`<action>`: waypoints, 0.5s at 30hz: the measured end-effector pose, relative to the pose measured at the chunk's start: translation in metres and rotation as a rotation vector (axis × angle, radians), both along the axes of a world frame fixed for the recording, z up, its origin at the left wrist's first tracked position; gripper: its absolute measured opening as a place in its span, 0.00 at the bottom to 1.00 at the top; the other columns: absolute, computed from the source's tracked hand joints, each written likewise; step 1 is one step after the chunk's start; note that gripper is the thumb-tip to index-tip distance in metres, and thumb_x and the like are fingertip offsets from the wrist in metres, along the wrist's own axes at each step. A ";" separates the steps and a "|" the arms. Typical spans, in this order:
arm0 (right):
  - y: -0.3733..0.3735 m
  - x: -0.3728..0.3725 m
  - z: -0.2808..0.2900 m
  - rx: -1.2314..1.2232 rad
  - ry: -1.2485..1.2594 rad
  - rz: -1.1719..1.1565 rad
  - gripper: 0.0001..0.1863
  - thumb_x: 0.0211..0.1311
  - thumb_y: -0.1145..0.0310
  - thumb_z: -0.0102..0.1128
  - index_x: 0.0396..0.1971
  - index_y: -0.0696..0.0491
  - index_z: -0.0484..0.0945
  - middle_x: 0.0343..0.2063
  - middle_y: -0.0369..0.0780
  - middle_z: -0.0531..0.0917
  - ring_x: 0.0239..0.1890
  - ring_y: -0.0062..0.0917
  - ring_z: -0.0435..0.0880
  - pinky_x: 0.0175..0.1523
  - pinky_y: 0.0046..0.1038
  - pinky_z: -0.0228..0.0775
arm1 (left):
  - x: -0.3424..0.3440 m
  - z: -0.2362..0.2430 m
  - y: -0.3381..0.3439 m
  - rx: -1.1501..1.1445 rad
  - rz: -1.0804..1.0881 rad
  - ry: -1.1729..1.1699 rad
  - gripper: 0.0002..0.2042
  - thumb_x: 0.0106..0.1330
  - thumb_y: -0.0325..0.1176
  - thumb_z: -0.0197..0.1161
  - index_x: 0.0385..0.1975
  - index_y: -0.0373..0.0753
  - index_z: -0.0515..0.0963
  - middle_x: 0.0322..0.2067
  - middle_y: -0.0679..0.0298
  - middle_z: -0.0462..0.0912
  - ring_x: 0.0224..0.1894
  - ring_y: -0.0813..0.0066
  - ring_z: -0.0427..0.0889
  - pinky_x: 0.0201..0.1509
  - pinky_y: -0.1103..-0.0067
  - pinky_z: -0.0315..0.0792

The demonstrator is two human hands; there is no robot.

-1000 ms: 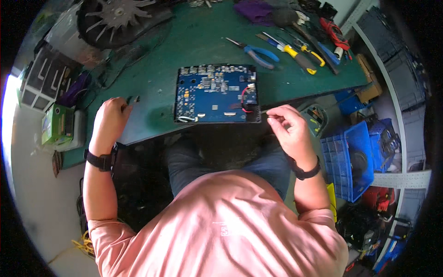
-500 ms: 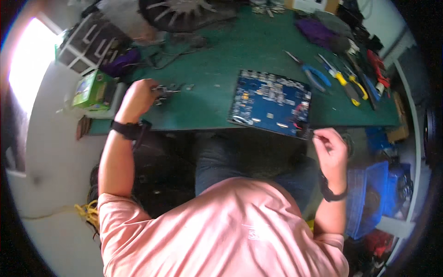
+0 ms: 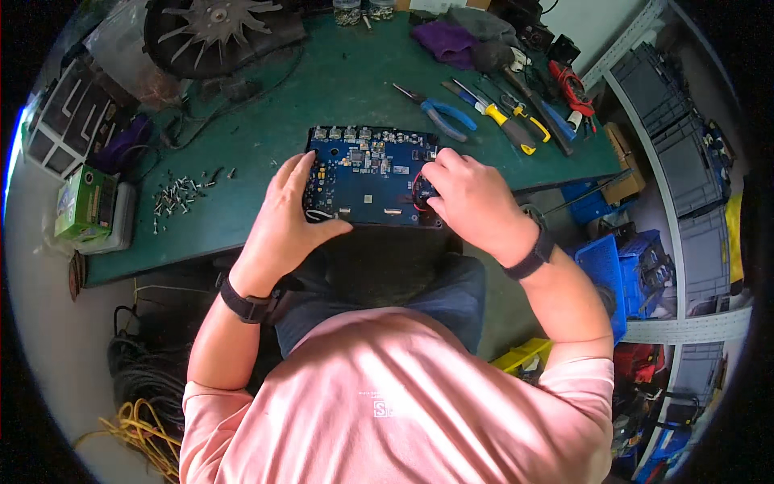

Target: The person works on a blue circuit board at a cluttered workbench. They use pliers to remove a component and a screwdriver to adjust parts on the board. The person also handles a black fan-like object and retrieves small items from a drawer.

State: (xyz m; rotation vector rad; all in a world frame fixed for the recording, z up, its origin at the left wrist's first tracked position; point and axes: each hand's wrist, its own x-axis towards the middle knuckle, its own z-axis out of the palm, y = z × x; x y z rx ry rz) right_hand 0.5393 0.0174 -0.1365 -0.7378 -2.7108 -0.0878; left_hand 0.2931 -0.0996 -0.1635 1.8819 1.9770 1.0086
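A blue circuit board (image 3: 371, 181) lies flat at the front edge of the green table, with metal connectors along its far side. My left hand (image 3: 278, 222) grips its left side, fingers along the edge and thumb by the near corner, beside a white wire. Over the board's right side, my right hand (image 3: 476, 198) is closed with thumb and fingertips together, close to red and black wires (image 3: 418, 192). Whatever those fingers pinch is hidden. Left of the board lies a pile of small screws (image 3: 179, 194).
Blue-handled pliers (image 3: 443, 115), a yellow-handled screwdriver (image 3: 508, 129) and other tools lie at the right. A black fan wheel (image 3: 216, 28) occupies the far left. A green box (image 3: 86, 203) stands at the left edge; a blue crate (image 3: 603, 278) sits below the table's right end.
My left hand has left the screws and moved right onto the board's left side. My right hand has come up from the table edge to the board's right side. The view has shifted right.
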 end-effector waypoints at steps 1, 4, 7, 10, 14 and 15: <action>0.001 -0.002 -0.001 0.024 -0.019 -0.002 0.06 0.54 0.73 0.60 0.32 0.54 0.75 0.31 0.43 0.78 0.33 0.37 0.83 0.35 0.36 0.80 | 0.002 -0.001 0.001 -0.009 -0.021 -0.012 0.47 0.42 0.33 0.79 0.65 0.28 0.61 0.64 0.42 0.64 0.67 0.48 0.63 0.71 0.67 0.60; 0.000 -0.006 -0.005 0.070 -0.065 -0.011 0.04 0.56 0.74 0.57 0.31 0.54 0.75 0.30 0.43 0.78 0.29 0.37 0.84 0.33 0.35 0.80 | 0.005 -0.004 0.004 -0.025 -0.015 0.012 0.51 0.39 0.34 0.81 0.66 0.27 0.59 0.66 0.41 0.61 0.69 0.47 0.62 0.71 0.68 0.60; -0.003 -0.008 -0.007 0.068 -0.093 -0.006 0.03 0.56 0.74 0.56 0.32 0.54 0.74 0.28 0.43 0.78 0.28 0.36 0.85 0.31 0.33 0.80 | 0.005 -0.006 0.004 -0.023 -0.006 -0.004 0.51 0.39 0.35 0.81 0.66 0.27 0.59 0.67 0.42 0.60 0.69 0.48 0.61 0.72 0.68 0.59; -0.004 -0.007 -0.011 0.056 -0.079 0.003 0.04 0.57 0.73 0.56 0.32 0.54 0.74 0.28 0.43 0.78 0.27 0.35 0.85 0.30 0.33 0.80 | 0.005 -0.013 0.004 -0.021 0.012 0.004 0.50 0.41 0.37 0.81 0.65 0.26 0.59 0.68 0.43 0.59 0.69 0.49 0.61 0.72 0.68 0.59; -0.005 -0.004 -0.012 0.050 -0.018 0.026 0.04 0.58 0.72 0.56 0.33 0.54 0.73 0.29 0.42 0.78 0.26 0.34 0.85 0.30 0.32 0.79 | 0.006 -0.014 0.005 -0.030 0.022 0.039 0.47 0.45 0.38 0.79 0.63 0.23 0.61 0.67 0.40 0.59 0.68 0.47 0.63 0.70 0.68 0.62; -0.005 -0.003 -0.013 0.062 -0.003 0.036 0.04 0.58 0.71 0.56 0.33 0.54 0.73 0.29 0.42 0.78 0.26 0.34 0.84 0.30 0.32 0.79 | 0.007 -0.012 0.005 -0.040 0.018 0.011 0.46 0.45 0.37 0.79 0.63 0.23 0.61 0.67 0.40 0.59 0.67 0.46 0.64 0.70 0.68 0.62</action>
